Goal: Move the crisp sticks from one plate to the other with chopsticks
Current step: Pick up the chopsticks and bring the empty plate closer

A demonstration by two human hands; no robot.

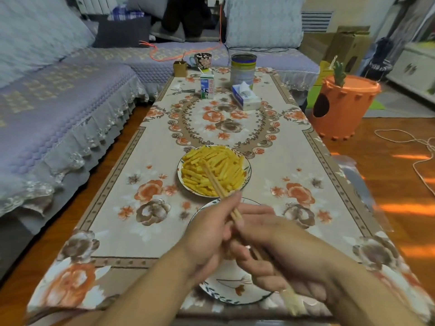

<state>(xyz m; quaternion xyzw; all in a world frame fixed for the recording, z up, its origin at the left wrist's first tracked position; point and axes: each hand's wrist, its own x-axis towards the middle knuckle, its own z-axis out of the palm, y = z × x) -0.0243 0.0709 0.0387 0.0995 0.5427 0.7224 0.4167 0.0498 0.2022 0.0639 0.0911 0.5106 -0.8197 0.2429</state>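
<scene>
A pile of yellow crisp sticks (213,168) fills the far plate (247,171) in the middle of the table. The near plate (230,288), white with a leaf rim, lies under my hands and is mostly hidden. A pair of wooden chopsticks (214,182) runs from over the far plate back between both hands; the tips hover over the sticks. My left hand (207,234) grips the chopsticks near their middle. My right hand (280,252) curls round them lower down, their back ends poking out below it.
A floral tablecloth (141,208) covers the long low table. At the far end stand a milk carton (207,86), tissue pack (246,98), tin can (243,67) and mug (202,60). A sofa (58,109) runs along the left; an orange stool (341,107) sits right.
</scene>
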